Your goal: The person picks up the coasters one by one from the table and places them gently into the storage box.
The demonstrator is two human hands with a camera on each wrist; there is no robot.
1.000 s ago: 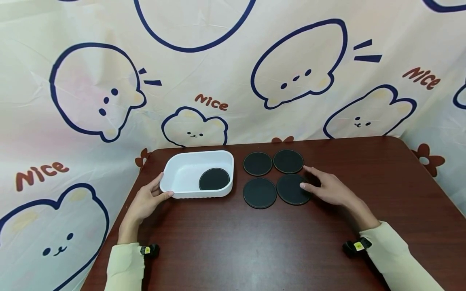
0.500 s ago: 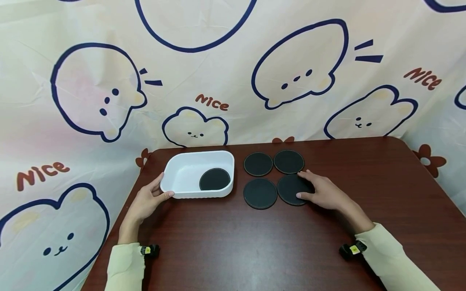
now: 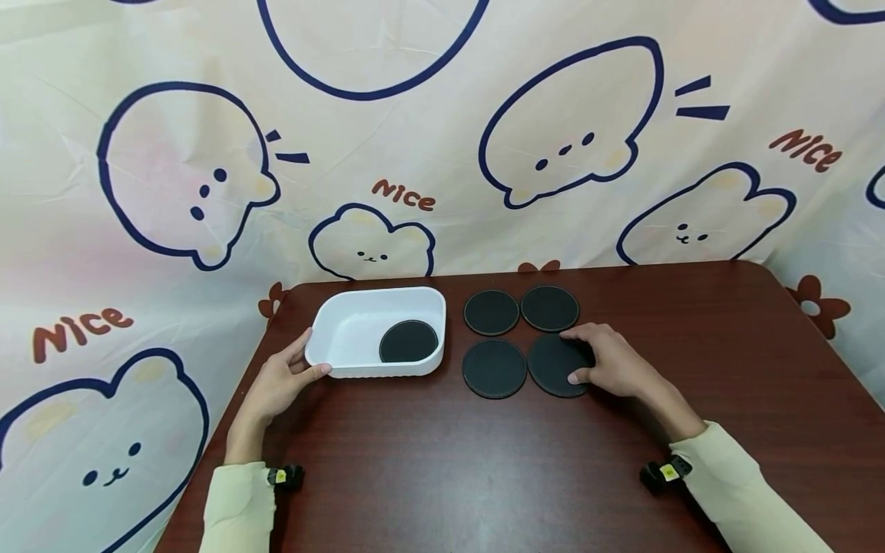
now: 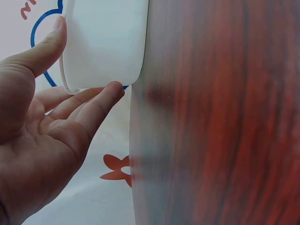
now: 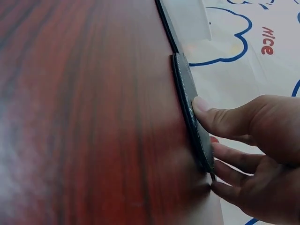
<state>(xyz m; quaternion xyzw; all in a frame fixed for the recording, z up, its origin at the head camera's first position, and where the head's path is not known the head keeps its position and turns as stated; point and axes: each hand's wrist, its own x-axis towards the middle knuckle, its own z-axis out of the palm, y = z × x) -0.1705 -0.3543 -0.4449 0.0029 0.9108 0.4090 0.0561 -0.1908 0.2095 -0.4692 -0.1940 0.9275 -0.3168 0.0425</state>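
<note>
A white plastic bin (image 3: 346, 330) stands at the far left of the table, with one black round coaster (image 3: 408, 342) inside at its right end. My left hand (image 3: 278, 384) grips the bin's near left corner, thumb at the near rim and fingers around the end. Right of the bin lie black coasters with stitched edges, in two rows. On the near right coaster (image 3: 553, 365) my right hand (image 3: 614, 361) has its thumb and fingertips, pinching it at the right side. In the right wrist view that coaster's edge (image 5: 185, 93) looks layered; whether there are two is unclear.
The other coasters are the near left one (image 3: 494, 369), far left one (image 3: 491, 312) and far right one (image 3: 549, 308). They lie close around the held one. A dark wooden table (image 3: 442, 468) carries everything, backed by a printed cloth (image 3: 442, 146).
My right hand has moved left onto the near right coaster and its fingers have drawn in. That coaster has shifted slightly toward me. The left hand and the bin stay put.
</note>
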